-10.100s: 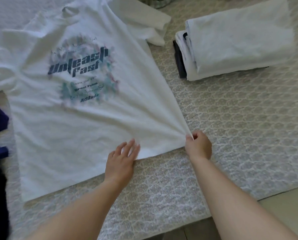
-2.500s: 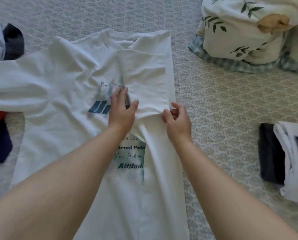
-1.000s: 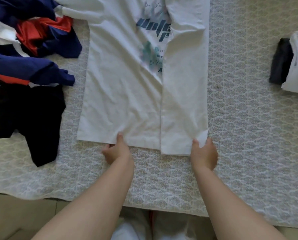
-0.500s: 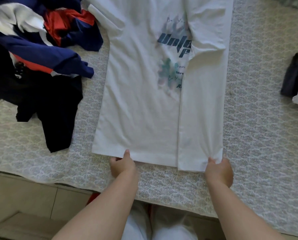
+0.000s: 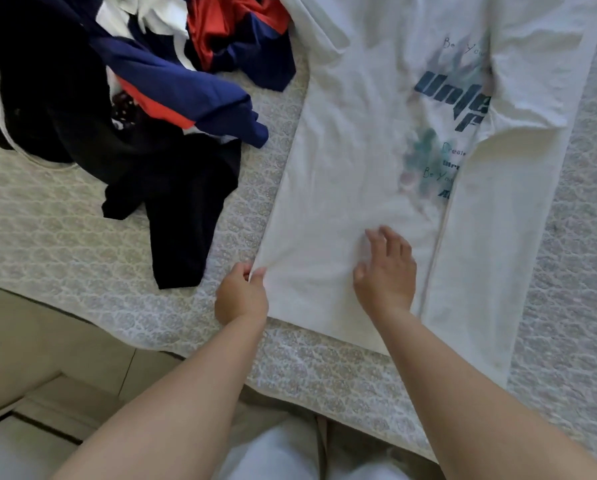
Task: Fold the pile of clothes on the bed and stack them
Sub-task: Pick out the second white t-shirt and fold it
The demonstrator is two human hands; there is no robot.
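A: Which step is she on now, do you think?

B: The side folds of the white T-shirt (image 5: 345, 188). It lies flat on the bed cover (image 5: 65, 244), print side up, near the edge of the bed. Its right side is already folded in over the print, so a long straight fold edge runs down the shirt. The left side is not folded yet.

A: And the hands?

B: The left hand (image 5: 241, 296) pinches the left edge of the shirt, close to the bottom hem, between thumb and fingers; the cloth is lifted a little there. The right hand (image 5: 385, 275) is on the middle of the shirt with fingers spread and slightly bent. It holds nothing (whether the palm really presses down, I cannot tell).

A: So what does the next move need?

B: In my opinion, the left side should come over toward the middle, to meet or cover the folded right panel. The right hand would need to hold the body of the shirt in place, or mark the fold line, so the cloth does not slide. The upper part with the left sleeve must follow too, otherwise the fold becomes crooked.

A: Much work left?

B: Yes. The pile of dark, blue and red clothes (image 5: 124, 98) beside the shirt is unfolded.
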